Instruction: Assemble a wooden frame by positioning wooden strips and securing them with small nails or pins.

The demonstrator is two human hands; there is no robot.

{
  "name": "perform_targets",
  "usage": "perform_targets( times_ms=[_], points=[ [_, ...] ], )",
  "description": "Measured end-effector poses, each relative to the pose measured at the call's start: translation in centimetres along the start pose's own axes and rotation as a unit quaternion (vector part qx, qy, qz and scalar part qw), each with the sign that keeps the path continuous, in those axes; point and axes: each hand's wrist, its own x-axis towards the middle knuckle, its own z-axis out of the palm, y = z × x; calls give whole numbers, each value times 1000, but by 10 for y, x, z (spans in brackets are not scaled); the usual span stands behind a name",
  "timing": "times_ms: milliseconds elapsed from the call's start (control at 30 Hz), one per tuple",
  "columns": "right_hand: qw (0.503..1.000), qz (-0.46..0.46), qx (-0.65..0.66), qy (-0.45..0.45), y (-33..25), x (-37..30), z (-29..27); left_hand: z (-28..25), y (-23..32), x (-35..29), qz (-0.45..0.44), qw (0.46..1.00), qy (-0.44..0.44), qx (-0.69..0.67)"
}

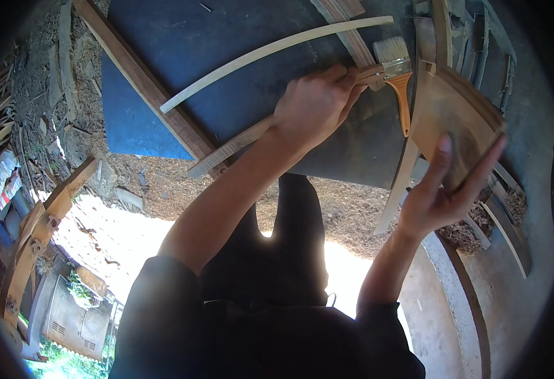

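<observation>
Trousers: dark trousers (pixel 296 240) at the body, above wood shavings (pixel 163 186) on the ground.
Right hand: the right hand (pixel 438 199) has thumb and finger spread at a blurred brown board (pixel 457 110); I cannot tell whether it grips or only touches it.
Left hand: the left hand (pixel 312 104) is closed around a brown wooden strip (pixel 242 139) that slants over the tabletop's near edge.
Brush: orange-handled brush (pixel 402 101), its metal band beside the strip's far end.
Tabletop: dark blue tabletop (pixel 144 123) under the strip.
Beyond: a pale curved slat (pixel 277 47), its left end across a brown beam (pixel 132 63).
</observation>
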Motion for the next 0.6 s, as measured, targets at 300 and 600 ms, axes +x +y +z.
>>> perform_targets(
  times_ms=[300, 600],
  points=[
    [987, 29, -104, -118, 24, -10, 28, -2, 7, 1, -6, 1000, -3, -11],
    [938, 298, 137, -112, 27, -87, 8, -7, 7, 3, -39, 998, -38, 15]
  ],
)
